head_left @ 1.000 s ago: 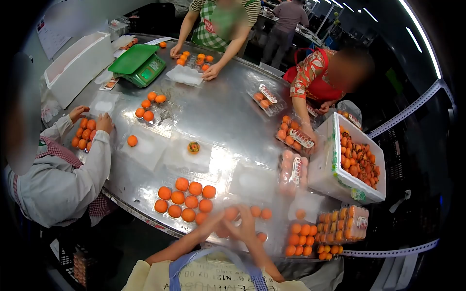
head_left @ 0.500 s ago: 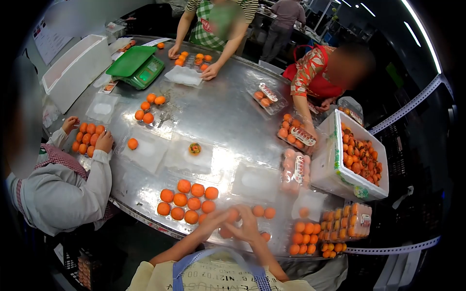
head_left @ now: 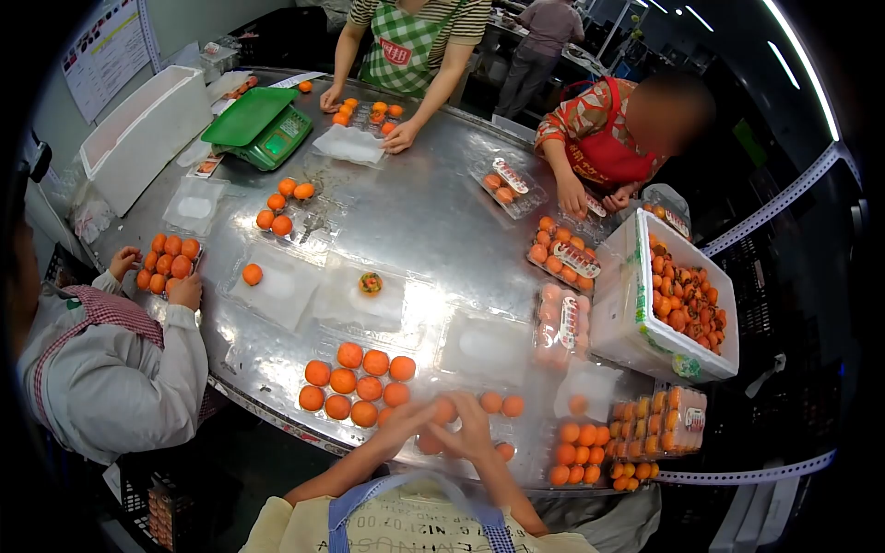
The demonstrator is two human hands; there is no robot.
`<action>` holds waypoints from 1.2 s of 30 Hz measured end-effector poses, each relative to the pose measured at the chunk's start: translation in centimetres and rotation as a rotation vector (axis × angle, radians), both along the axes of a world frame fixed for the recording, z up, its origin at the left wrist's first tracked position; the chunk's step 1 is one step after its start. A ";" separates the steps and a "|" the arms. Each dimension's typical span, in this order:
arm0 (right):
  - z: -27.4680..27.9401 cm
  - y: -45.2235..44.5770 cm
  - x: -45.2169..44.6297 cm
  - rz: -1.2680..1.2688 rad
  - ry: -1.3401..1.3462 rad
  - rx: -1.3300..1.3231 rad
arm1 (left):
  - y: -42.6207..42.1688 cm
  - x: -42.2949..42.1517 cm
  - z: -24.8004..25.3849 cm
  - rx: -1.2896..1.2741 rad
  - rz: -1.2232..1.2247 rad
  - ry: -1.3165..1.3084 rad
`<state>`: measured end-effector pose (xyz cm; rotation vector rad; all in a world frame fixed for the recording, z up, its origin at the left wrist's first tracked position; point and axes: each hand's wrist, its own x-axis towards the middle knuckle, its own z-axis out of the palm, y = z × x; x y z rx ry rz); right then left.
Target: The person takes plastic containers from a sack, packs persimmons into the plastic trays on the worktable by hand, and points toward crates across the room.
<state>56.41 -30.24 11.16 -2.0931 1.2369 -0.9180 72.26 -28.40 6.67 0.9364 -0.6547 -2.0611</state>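
At the near edge of the metal table (head_left: pixel 424 217), my left hand (head_left: pixel 407 422) and my right hand (head_left: pixel 468 426) come together around an orange fruit (head_left: pixel 444 409). Their fingertips are blurred, so the exact grip of each hand is hard to make out. Another fruit (head_left: pixel 430 442) shows just under them. To the left lies a tray filled with orange fruits (head_left: pixel 367 387). A few more fruits (head_left: pixel 490 402) sit right of my right hand. Beyond my hands is a clear tray with a white liner (head_left: pixel 483 343).
A foam box of fruit (head_left: pixel 684 295) stands at the right, beside packed trays (head_left: pixel 560 323) and stacked packs (head_left: pixel 659 422). A green scale (head_left: pixel 263 127) is at the back left. Co-workers' hands touch trays at the left, back and right.
The co-worker at the right has drawn a hand back from the labelled pack. The left co-worker's body and hands have shifted slightly. My hands look nearly unchanged; the view moved a little at first.
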 end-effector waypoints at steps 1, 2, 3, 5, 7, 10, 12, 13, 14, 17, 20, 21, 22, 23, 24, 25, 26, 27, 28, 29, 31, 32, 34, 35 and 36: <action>0.0 0.0 0.0 -0.001 0.001 -0.008 | 0.0 0.0 0.1 -0.003 0.000 -0.001; 0.0 0.0 0.0 0.001 0.002 -0.006 | 0.0 0.0 0.1 -0.007 0.000 -0.002; 0.0 0.0 -0.1 0.003 0.003 -0.005 | 0.1 0.0 0.0 -0.005 -0.004 -0.008; 0.0 0.0 -0.1 -0.003 -0.010 0.004 | 0.1 -0.1 -0.2 0.000 -0.011 -0.021; 0.1 0.0 0.1 -0.018 -0.038 0.017 | 0.2 -0.2 -0.6 0.030 0.001 -0.016; 0.3 0.0 0.1 -0.006 -0.040 0.003 | 0.2 -0.3 -0.5 0.072 0.022 -0.028; 0.3 0.0 0.1 -0.007 -0.039 -0.005 | 0.1 -0.3 -0.5 0.091 0.018 -0.019; 0.2 0.0 0.1 -0.009 -0.038 -0.010 | 0.1 -0.2 -0.6 0.095 0.007 -0.004; 0.3 0.0 0.0 -0.010 -0.033 -0.003 | 0.0 -0.2 -0.7 0.099 -0.005 0.012; 0.4 0.1 0.0 -0.013 -0.023 0.005 | 0.0 -0.1 -1.1 0.093 -0.043 0.005; 0.1 0.2 0.0 -0.019 -0.031 -0.011 | -0.1 -0.1 -1.0 0.088 -0.057 0.002; 0.0 0.2 0.0 -0.020 -0.035 -0.014 | -0.1 0.0 -0.9 0.094 -0.058 0.011; 0.0 0.2 -0.1 -0.021 -0.039 -0.017 | -0.2 0.0 -0.7 0.100 -0.059 0.020; 0.0 0.2 -0.1 -0.025 -0.037 0.003 | -0.3 0.0 -0.6 0.105 -0.060 0.029; -0.1 0.1 -0.2 -0.028 -0.034 0.020 | -0.4 0.0 -0.2 0.059 -0.066 0.009; -0.2 0.1 -0.3 -0.030 -0.032 0.037 | -0.3 -0.1 0.4 0.012 -0.072 -0.011; -0.5 0.2 -0.3 -0.065 -0.084 0.086 | -0.4 -0.1 0.7 -0.034 -0.077 -0.031; -1.0 0.3 -0.3 -0.101 -0.136 0.136 | -0.3 -0.3 0.0 -0.071 -0.082 -0.043; -1.5 0.5 -0.3 -0.136 -0.189 0.188 | 0.0 -0.5 -1.2 -0.108 -0.086 -0.056; -1.9 0.5 -0.3 -0.160 -0.304 0.254 | 0.1 -0.6 -2.0 -0.144 -0.091 -0.068; -2.7 0.3 -0.3 -0.205 -0.535 0.380 | -0.3 -0.5 0.5 -0.127 -0.091 -0.007; -2.7 0.3 -0.4 -0.223 -0.619 0.434 | -0.5 -0.5 1.4 -0.118 -0.092 0.024; -2.7 0.2 -0.5 -0.258 -0.789 0.544 | -0.2 -0.8 0.2 -0.204 -0.068 -0.076; -2.2 0.2 -0.4 -0.262 -0.774 0.530 | -0.1 -1.0 -0.4 -0.256 -0.053 -0.128; -1.5 0.2 -0.1 -0.261 -0.761 0.509 | 0.0 -1.2 -0.9 -0.270 -0.025 -0.179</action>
